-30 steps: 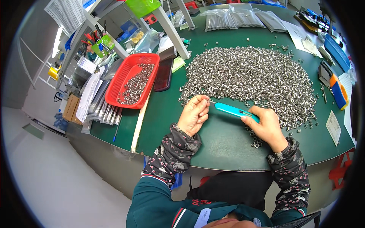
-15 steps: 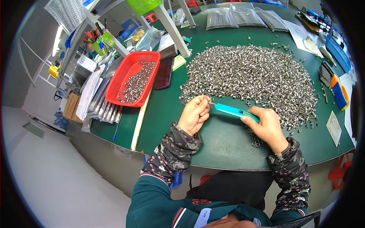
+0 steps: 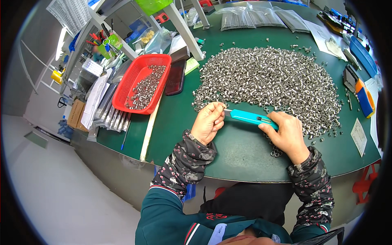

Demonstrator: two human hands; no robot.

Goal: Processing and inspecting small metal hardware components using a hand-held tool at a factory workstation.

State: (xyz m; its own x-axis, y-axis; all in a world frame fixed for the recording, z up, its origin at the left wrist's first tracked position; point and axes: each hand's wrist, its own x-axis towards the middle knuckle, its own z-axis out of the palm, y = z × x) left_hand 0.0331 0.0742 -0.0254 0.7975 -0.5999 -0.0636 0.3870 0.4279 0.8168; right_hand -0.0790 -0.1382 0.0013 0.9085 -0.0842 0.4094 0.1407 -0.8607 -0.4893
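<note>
My right hand (image 3: 287, 132) grips a teal utility knife (image 3: 250, 117) by its handle, blade pointing left. Its tip meets the fingertips of my left hand (image 3: 209, 122), which pinch a small metal ring (image 3: 223, 105), mostly hidden by the fingers. Just beyond both hands spreads a large heap of small shiny metal rings (image 3: 269, 77) on the green table (image 3: 232, 157). A few loose rings (image 3: 276, 152) lie beside my right hand.
To the left, a red perforated basket (image 3: 118, 98) holds more rings. Beside it lie a dark phone-like slab (image 3: 175, 77) and bagged stacks with papers (image 3: 98, 102). Clear bags of parts (image 3: 237, 19) line the far edge. An orange-and-blue tool (image 3: 364, 99) and a blue tray (image 3: 363, 57) sit at right.
The knife has turned slightly in my right hand, showing more of its slider side. My left hand stays in place with its pinch.
</note>
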